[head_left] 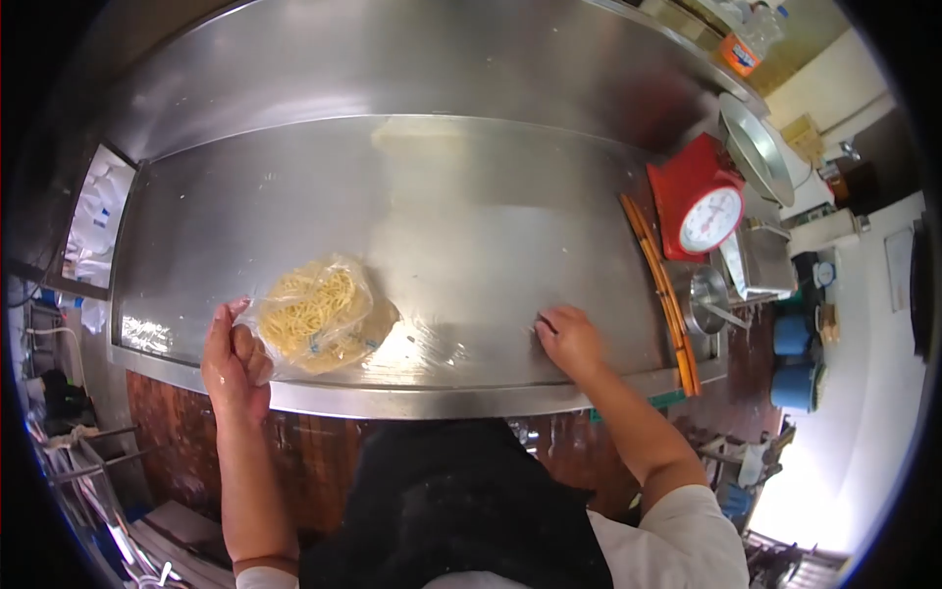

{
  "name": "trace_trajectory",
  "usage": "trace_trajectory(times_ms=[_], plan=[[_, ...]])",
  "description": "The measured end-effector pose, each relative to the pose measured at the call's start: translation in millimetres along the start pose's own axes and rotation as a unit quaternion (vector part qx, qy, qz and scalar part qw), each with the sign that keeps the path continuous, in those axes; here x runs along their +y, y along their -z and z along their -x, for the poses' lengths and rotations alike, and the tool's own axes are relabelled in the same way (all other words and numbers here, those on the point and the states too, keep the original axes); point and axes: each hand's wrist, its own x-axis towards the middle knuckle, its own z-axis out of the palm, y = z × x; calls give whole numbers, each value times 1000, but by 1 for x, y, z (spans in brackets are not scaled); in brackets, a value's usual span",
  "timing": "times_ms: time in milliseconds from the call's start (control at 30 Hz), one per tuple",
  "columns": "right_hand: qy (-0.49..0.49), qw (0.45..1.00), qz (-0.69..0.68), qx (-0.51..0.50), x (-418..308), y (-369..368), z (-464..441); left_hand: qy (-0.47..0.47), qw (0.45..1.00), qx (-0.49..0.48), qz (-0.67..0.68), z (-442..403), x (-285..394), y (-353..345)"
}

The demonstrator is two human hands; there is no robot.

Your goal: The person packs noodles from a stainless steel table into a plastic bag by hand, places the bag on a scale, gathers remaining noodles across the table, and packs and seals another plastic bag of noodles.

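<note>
A clear plastic bag of yellow noodles (314, 312) lies on the steel worktop (510, 255), left of the middle. My left hand (235, 361) is at the bag's left end, its fingers curled and closed on the gathered plastic. On the right, my right hand (571, 344) is low over the worktop near its front edge, apart from the bag. Its fingers are curled together, with a small dark spot between thumb and forefinger. Whether that is an object or a shadow I cannot make out.
At the right end, bamboo-like sticks (662, 294) lie beside a red dial scale (699, 201) with a metal pan (756, 149). A metal pot (706, 299) stands behind the sticks. Plastic bags (96, 216) show through an opening at left. A bottle (751, 44) sits on the upper shelf.
</note>
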Motion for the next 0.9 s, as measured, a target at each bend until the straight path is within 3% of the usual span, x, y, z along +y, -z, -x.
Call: trace_trajectory(times_ms=[67, 133, 233, 367, 467, 500, 567, 633, 700, 767, 833, 867, 900], plan=[[24, 999, 28, -27, -14, -22, 1, 4, 1000, -10, -5, -1, 0, -7], [25, 982, 22, -187, -56, -21, 7, -2, 1000, 5, -15, 1, 1, -13], [5, 960, -22, -279, -99, -10, 28, -19, 999, 5, -39, 3, 0, -9], [-2, 909, 2, -416, -103, -1, -15, -30, 998, 16, -43, 12, -8, -4], [47, 843, -156, -512, -64, -24, -36, -30, 999, -12, -9, 18, -6, -1], [11, 820, -263, -508, -58, -28, -37, -31, 999, -16, 3, 20, -6, -1], [40, 788, -352, -504, -93, 0, -68, -46, 999, -27, -11, 16, -2, -4], [66, 799, -406, -440, -187, 71, -120, -53, 998, -21, -25, 18, -5, 4], [125, 734, -545, -384, -240, 84, -143, -64, 997, -35, -16, 17, -6, 5], [127, 779, -519, -329, -289, 51, -154, -69, 996, -48, -13, 18, -4, 2], [271, 903, -279, -182, -295, 11, -149, -89, 994, -53, -35, 16, -6, 5], [333, 927, -144, -101, -297, 1, -148, -100, 993, -54, -45, 12, -5, 7], [325, 933, -133, -84, -300, 7, -151, -107, 991, -57, -51, 7, -3, 10]])
